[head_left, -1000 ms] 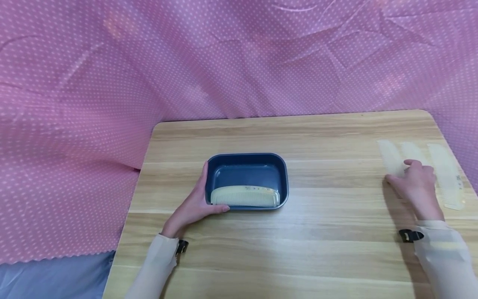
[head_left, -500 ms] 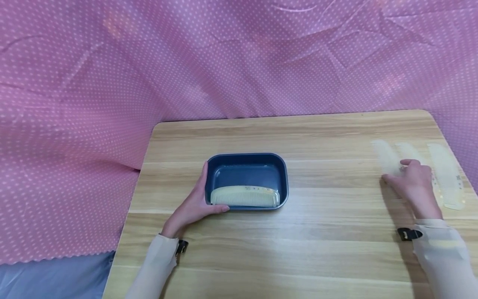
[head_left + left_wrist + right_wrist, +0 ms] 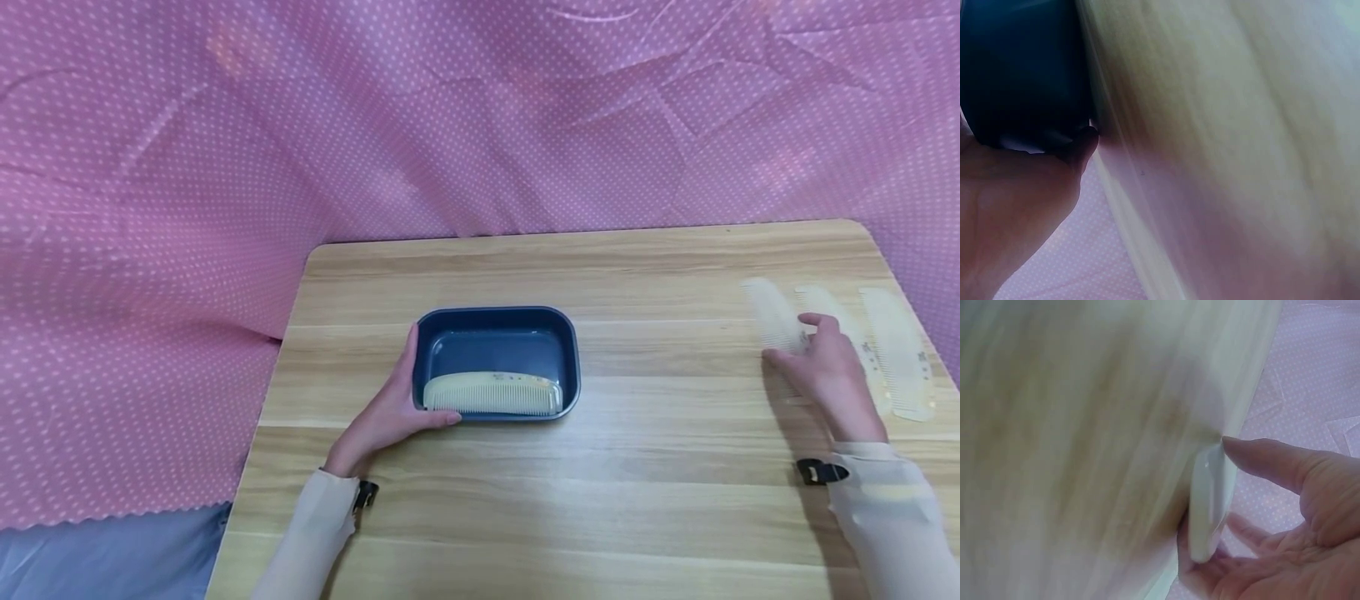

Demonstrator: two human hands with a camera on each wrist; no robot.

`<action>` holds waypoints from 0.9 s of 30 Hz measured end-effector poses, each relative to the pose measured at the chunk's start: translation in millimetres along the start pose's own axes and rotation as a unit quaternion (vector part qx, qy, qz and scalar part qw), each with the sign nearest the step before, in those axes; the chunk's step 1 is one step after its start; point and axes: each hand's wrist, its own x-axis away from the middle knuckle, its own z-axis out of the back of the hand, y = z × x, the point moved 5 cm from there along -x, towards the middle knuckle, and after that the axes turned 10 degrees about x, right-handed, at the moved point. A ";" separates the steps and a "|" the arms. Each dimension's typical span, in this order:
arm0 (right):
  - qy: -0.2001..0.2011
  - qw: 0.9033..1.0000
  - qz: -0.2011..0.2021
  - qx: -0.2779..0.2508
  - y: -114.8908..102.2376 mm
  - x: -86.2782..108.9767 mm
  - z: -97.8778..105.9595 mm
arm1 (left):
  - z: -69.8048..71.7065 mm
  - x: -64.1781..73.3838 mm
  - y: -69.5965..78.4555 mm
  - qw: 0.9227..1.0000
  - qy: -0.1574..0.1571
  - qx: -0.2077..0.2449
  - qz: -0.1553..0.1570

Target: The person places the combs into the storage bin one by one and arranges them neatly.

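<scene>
My left hand [image 3: 390, 408] holds a dark blue rectangular tray [image 3: 495, 346] by its near left corner, fingers along the left wall and thumb across the front rim. In the tray, a pale cream comb [image 3: 491, 393] leans along the near wall, teeth toward me. At the table's right side my right hand [image 3: 832, 375] pinches the leftmost of three loose combs [image 3: 772, 312], thumb at its left edge. The right wrist view shows this comb [image 3: 1205, 506] end-on between thumb and fingers. My hand partly covers the middle comb [image 3: 862, 346]; a third comb [image 3: 896, 354] lies to its right.
The wood-grain table [image 3: 660, 500] has rounded far corners. Behind it and to both sides hangs a pink dotted cloth [image 3: 480, 117]. Grey-blue fabric [image 3: 105, 550] shows at the lower left, beyond the table's edge.
My right hand has shifted slightly left, and the leftmost comb has moved left with it. The middle comb has also slid a little left. The left hand and the tray have stayed put.
</scene>
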 end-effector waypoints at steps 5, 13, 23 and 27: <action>-0.002 1.000 0.008 -0.025 -1.0 3.5 -2.2 | -1.7 4.4 18.0 1.000 -0.008 -0.001 0.003; 0.018 0.997 0.033 -0.061 -4.9 4.8 -5.9 | 1.7 -5.6 -11.4 1.000 0.001 -0.012 -0.012; 0.029 0.988 0.037 -0.147 -11.3 7.5 -13.3 | 0.0 -1.9 -8.9 0.999 0.006 -0.013 -0.040; 0.038 0.980 0.049 -0.190 -13.6 9.4 -15.4 | -0.1 -1.5 -8.3 0.999 0.007 -0.013 -0.043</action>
